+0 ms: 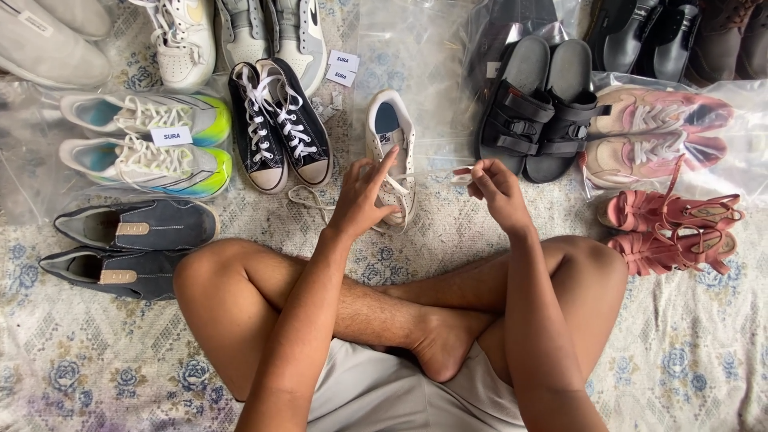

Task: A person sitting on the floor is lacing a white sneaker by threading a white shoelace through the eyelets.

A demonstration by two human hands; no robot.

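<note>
1. Your left hand (364,192) rests on the white low-top lace-up sneaker (392,156), fingers spread and loosely bent over its laced front, index finger raised. It steadies the shoe and does not clamp it.
2. Your right hand (496,188) is pinched closed, thumb against fingertips, on the end of the thin white shoelace (424,176). The lace runs nearly level from the sneaker to that hand, so you hold it taut and clear of the floor.
3. The sneaker lies on the pale floral patterned rug (696,352), toe towards you, just beyond your crossed legs and between both hands, within easy reach of each.
4. Just left of it stands a pair of black canvas lace-up sneakers with white toe caps (280,120). A loose loop of lace trails on the rug near their toes.
5. To the right sit black strapped sandals (536,108), well apart from the white sneaker.
6. Farther out lie green-and-white running shoes (148,144), dark grey slip-ons (132,244) and pink strappy sandals (668,228).
7. Nothing lies between your hands and the sneaker. Only the black canvas pair crowds your left side.
</note>
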